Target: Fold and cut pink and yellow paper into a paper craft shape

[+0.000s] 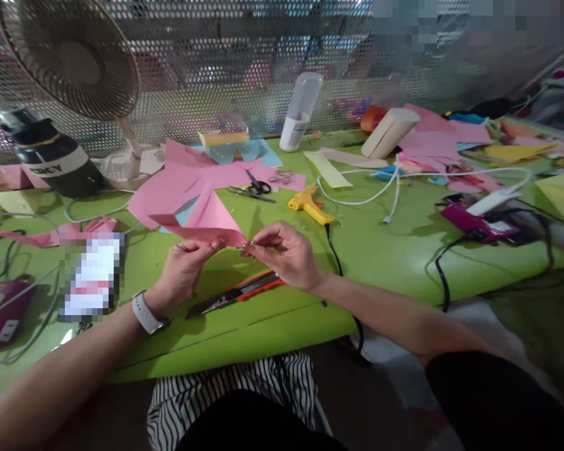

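Note:
A folded sheet of pink paper [214, 219] is held up between both hands, just above the green table. My left hand [185, 266], with a white band at the wrist, pinches its lower edge between thumb and fingers. At the paper's right corner the fingertips of my right hand [286, 254] are pressed together on the pink tip. Below the hands lies an orange and black utility knife [244, 291], its blade pointing left. A yellow glue gun [310, 205] rests beyond my right hand. Black scissors [256, 185] lie behind the paper.
A fan [79, 62] and a dark bottle [51, 153] stand at the back left. A phone [94, 275] lies left of my left hand. Pink sheets [183, 169], a clear bottle [301, 113], a paper roll [390, 133], white cable [357, 202] and a purple power strip [479, 222] occupy the table.

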`<state>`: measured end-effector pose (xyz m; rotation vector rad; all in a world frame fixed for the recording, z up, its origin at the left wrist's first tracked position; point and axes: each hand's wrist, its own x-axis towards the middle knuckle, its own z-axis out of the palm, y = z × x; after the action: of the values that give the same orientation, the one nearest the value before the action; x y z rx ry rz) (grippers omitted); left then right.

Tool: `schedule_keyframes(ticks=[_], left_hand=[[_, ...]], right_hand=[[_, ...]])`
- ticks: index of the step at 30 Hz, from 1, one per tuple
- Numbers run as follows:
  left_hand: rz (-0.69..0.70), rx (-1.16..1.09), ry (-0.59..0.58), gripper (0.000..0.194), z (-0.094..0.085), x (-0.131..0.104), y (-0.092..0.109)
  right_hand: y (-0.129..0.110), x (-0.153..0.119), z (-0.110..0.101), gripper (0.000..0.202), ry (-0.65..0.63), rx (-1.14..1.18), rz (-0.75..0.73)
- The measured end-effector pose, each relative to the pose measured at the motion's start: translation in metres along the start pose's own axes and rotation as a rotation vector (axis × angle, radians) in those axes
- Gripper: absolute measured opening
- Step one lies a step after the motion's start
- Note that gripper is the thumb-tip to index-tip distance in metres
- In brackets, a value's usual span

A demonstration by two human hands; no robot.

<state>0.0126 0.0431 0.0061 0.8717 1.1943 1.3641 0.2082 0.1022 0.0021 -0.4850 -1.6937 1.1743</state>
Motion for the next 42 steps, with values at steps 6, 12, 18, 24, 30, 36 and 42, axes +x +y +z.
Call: schedule_keyframes(ticks=[6, 12, 18, 24, 30, 36, 42], left_hand=[[-0.196, -0.012, 0.031, 0.044, -0.025, -0.01, 0.016], [-0.349, -0.072, 0.184, 0.056, -0.035, -0.013, 0.039], [-0.092, 0.356, 0.185, 0.042, -0.041, -0.026, 0.035], [0.522, 1.299, -0.134, 0.047, -0.053, -0.024, 0.03], [0.494, 1.741, -0.3, 0.08, -0.055, -0.015, -0.002], [0.577, 1.796, -0.25, 0.083, -0.049, -0.035, -0.002], [0.673, 1.787, -0.258, 0.076, -0.049, -0.043, 0.003]], right_hand=[[0.007, 0.002, -0.006, 0.006, 0.028, -0.363, -0.134], [0.011, 0.003, -0.012, 0.02, -0.268, -0.577, -0.245], [-0.006, 0.019, -0.032, 0.014, -0.127, -0.68, -0.167], [-0.023, 0.027, -0.046, 0.014, -0.437, -0.781, 0.133], [-0.022, 0.035, -0.048, 0.016, -0.548, -0.953, 0.19], [-0.004, 0.073, -0.063, 0.015, -0.418, -1.096, 0.336], [0.014, 0.115, -0.07, 0.018, -0.394, -1.35, 0.347]])
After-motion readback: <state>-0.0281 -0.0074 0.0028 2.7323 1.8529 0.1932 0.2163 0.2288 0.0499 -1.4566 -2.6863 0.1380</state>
